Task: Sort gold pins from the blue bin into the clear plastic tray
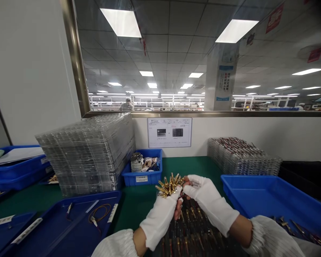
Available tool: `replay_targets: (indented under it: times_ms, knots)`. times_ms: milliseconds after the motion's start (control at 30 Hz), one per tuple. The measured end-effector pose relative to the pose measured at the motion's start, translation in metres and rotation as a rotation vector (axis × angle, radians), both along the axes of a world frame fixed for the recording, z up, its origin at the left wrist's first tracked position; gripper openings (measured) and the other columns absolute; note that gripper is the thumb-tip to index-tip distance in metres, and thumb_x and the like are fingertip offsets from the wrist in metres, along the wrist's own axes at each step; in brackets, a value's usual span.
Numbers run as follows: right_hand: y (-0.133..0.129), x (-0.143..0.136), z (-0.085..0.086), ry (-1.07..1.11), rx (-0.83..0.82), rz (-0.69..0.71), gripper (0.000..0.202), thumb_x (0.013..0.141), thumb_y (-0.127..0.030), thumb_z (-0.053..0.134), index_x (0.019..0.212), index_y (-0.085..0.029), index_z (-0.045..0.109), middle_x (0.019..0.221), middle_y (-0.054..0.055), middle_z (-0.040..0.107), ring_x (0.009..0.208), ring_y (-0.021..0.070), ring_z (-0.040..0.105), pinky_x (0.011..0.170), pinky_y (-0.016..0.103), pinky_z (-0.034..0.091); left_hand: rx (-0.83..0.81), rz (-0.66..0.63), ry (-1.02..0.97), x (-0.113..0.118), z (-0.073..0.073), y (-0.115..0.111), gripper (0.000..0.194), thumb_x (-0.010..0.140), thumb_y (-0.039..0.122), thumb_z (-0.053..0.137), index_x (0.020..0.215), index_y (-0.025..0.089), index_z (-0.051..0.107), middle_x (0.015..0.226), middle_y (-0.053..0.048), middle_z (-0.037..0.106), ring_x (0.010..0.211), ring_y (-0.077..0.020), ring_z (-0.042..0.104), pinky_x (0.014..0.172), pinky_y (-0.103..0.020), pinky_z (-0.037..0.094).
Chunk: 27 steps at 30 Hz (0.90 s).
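My left hand (pixel 164 214), in a white fingerless glove, is closed around a bundle of gold-coloured metal connectors (pixel 169 184), their tips fanning out upward. My right hand (pixel 203 192), gloved the same way, is beside the bundle's right edge with its fingertips pinched together. Whatever sits between those fingertips is too small and hidden to make out. Beneath both hands lies a clear plastic tray (pixel 187 232) with rows of similar gold-tipped pieces, some with red parts. My forearms cover part of it.
A tall stack of clear trays (pixel 88 153) stands left, beside a blue bin (pixel 141 178) with a can. Filled clear trays (pixel 243 157) are stacked at the back right. Nearer are a large blue bin (pixel 273 192) and a dark blue tray (pixel 77 217) with cable pieces.
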State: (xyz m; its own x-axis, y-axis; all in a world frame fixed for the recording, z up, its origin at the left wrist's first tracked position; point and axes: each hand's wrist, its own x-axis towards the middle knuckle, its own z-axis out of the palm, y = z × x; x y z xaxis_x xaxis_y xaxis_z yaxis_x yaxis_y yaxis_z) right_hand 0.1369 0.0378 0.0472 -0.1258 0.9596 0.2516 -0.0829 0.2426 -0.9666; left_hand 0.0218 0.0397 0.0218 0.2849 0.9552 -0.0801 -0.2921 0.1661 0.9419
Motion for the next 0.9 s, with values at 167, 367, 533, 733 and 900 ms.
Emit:
replay_targets:
  times_ms: [167,367,533,733,900]
  knots:
    - [0.002,-0.001,-0.005,-0.041,-0.073,0.003,0.016,0.054,-0.021,0.062,0.066,-0.013,0.054,0.051,-0.003,0.049,0.045,0.0075,0.042,0.044,0.02,0.034,-0.049,0.02,0.094,-0.001,-0.006,0.0,0.038,0.056,0.052,0.055,0.053,0.016,0.041,0.032,0.008,0.038,0.025,-0.0032,0.029,0.029,-0.018,0.019]
    - [0.004,0.005,-0.007,-0.076,-0.086,-0.038,0.009,0.057,-0.02,0.056,0.063,-0.014,0.053,0.052,-0.002,0.052,0.042,0.0068,0.041,0.043,0.02,0.032,-0.074,-0.042,0.054,-0.002,-0.002,0.0,0.032,0.057,0.045,0.057,0.057,0.016,0.044,0.036,0.006,0.043,0.027,-0.0037,0.032,0.031,-0.018,0.02]
    - [0.009,0.019,-0.001,-0.178,-0.024,-0.094,0.007,0.06,-0.02,0.053,0.063,-0.015,0.053,0.046,-0.005,0.047,0.039,0.0058,0.038,0.042,0.019,0.03,-0.042,0.021,0.123,-0.001,0.008,-0.001,0.029,0.059,0.041,0.057,0.056,0.017,0.042,0.034,0.009,0.036,0.025,-0.0031,0.028,0.029,-0.017,0.019]
    - [0.023,0.063,0.013,-0.508,0.23,-0.39,0.011,0.066,-0.022,0.049,0.073,-0.014,0.054,0.066,0.002,0.055,0.058,0.0116,0.048,0.055,0.024,0.039,-0.019,0.026,0.097,-0.005,0.018,-0.002,0.029,0.062,0.042,0.054,0.058,0.017,0.041,0.035,0.01,0.031,0.026,-0.0019,0.025,0.028,-0.016,0.017]
    - [0.005,0.087,0.007,-1.065,0.599,-0.013,0.02,0.073,-0.014,0.04,0.067,-0.019,0.058,0.075,0.003,0.057,0.075,0.0127,0.048,0.074,0.026,0.038,0.014,-0.006,0.048,-0.006,0.02,-0.001,0.029,0.063,0.043,0.053,0.057,0.017,0.041,0.035,0.01,0.029,0.027,-0.0013,0.023,0.029,-0.015,0.016]
